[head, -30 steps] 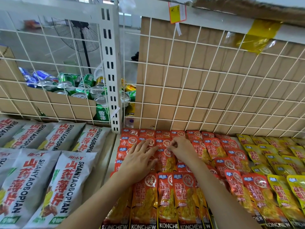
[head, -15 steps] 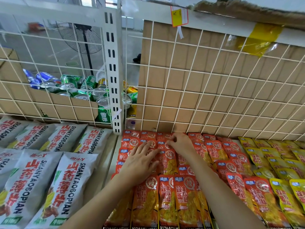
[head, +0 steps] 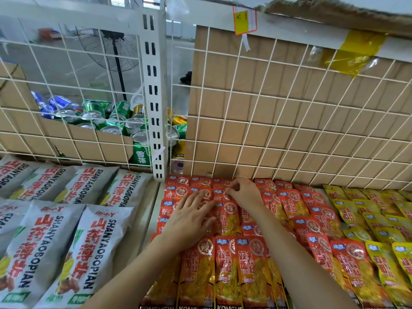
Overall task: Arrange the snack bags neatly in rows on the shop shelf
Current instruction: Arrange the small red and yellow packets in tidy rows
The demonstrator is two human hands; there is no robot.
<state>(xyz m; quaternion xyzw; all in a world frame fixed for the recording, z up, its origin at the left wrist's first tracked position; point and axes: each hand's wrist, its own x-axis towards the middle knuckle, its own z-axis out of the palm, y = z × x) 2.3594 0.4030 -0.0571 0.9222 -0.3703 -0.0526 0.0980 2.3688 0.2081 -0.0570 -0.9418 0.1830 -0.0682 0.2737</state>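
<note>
Directly behind the fingers (head: 236,186) stands a white wire grid (head: 274,118) backed by brown cardboard (head: 225,101). Up and left of them runs a slotted white upright (head: 153,90); beyond it, a pedestal fan (head: 112,46) on grey floor (head: 178,61).

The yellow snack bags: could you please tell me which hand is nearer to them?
Right. The right hand pinches a red bag at the back, closer to the yellow snack bags; the left hand lies flat farther left.
</note>
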